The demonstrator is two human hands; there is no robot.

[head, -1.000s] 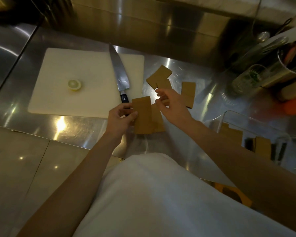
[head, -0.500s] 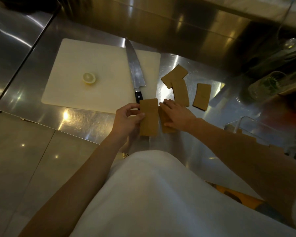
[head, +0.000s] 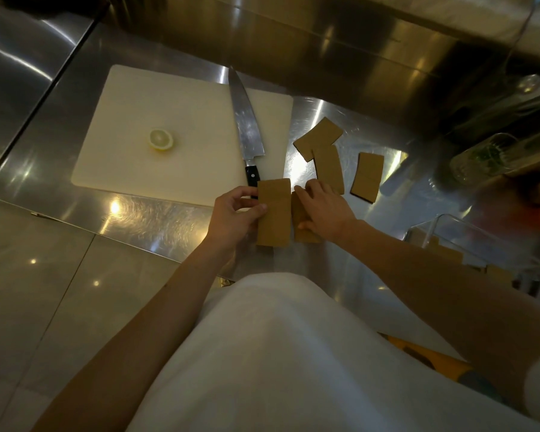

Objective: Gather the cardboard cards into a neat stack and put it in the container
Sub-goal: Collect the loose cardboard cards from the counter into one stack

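Steel desk (head: 175, 222) | left hand (head: 234, 216) pinches card (head: 274, 213) at near edge | right hand (head: 323, 210) flat on second card (head: 300, 226) | three cards (head: 328, 169) lie farther | container (head: 443, 232) near right.

Left: knife (head: 245, 129) on cutting board (head: 156, 126) flanks the cards.
Right: counter (head: 396, 210) bare up to container (head: 449, 235), probably open-topped.
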